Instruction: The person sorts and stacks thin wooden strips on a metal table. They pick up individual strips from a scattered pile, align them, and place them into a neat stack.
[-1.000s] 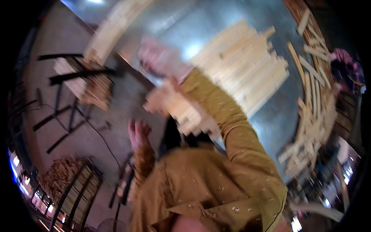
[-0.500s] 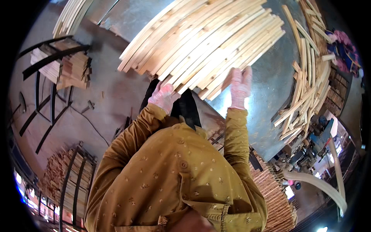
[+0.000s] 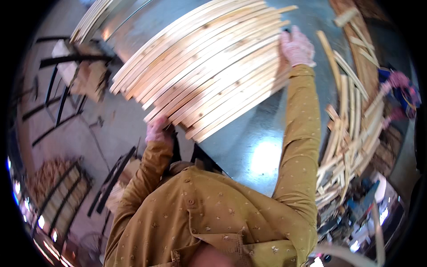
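A wide layer of pale wooden strips (image 3: 209,66) lies side by side on the grey metal table, their ends uneven. My left hand (image 3: 157,129), in a pinkish glove, is closed around the near left ends of some strips, its fingers partly hidden at the wood. At the right ends, my right hand (image 3: 297,48), gloved the same way, reaches out with fingers stretched and apart. It is beside the strip ends, and a few strips stick out past the others near its fingertips.
Loose offcut strips (image 3: 351,133) lie in a jumbled heap along the right side of the metal table (image 3: 240,158). Another bundle of strips (image 3: 93,20) is at the far left. Black metal racks (image 3: 66,84) holding wood stand on the left floor. A person's pink sleeve (image 3: 396,82) shows at the right.
My right hand has moved far and right, from the near edge of the strips to their right ends. My left hand has shifted left and nearer along the strip ends. The view has turned somewhat.
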Available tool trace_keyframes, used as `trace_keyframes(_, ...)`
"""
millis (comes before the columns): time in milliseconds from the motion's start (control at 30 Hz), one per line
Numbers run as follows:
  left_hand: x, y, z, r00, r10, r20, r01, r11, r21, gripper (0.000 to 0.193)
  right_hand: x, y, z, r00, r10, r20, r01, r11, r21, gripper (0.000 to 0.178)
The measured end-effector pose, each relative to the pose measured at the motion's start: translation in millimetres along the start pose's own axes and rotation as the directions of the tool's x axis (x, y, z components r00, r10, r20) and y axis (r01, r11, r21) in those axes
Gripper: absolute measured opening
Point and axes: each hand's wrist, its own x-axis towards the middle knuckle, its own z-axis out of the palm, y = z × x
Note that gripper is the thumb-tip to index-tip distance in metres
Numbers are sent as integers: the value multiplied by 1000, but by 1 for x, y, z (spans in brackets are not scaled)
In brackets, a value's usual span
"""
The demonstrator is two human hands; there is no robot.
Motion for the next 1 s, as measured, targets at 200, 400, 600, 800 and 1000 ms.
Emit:
trace_keyframes(200,-10,-7,-4,981,111,-157,-108,994,28,42,11,-13,-13,977,192,-94,-144,917,371,57)
trace_keyframes(400,-48,36,-6,888,422,-183,-430,903,-4,36,23,-8,-42,946,289,150,-189,112,976,42)
trace_keyframes(600,-81,106,46,845,526,99,-522,850,-66,27,38,60,-18,910,265,319,-385,256,886,42)
trace_keyframes(800,-90,126,83,699,637,326,-603,769,-211,36,-36,80,-60,808,385,445,-369,-257,893,39)
trace_keyframes(1000,-107,134,127,743,477,469,-429,878,-213,40,-126,141,-26,656,592,469,-300,-365,881,34)
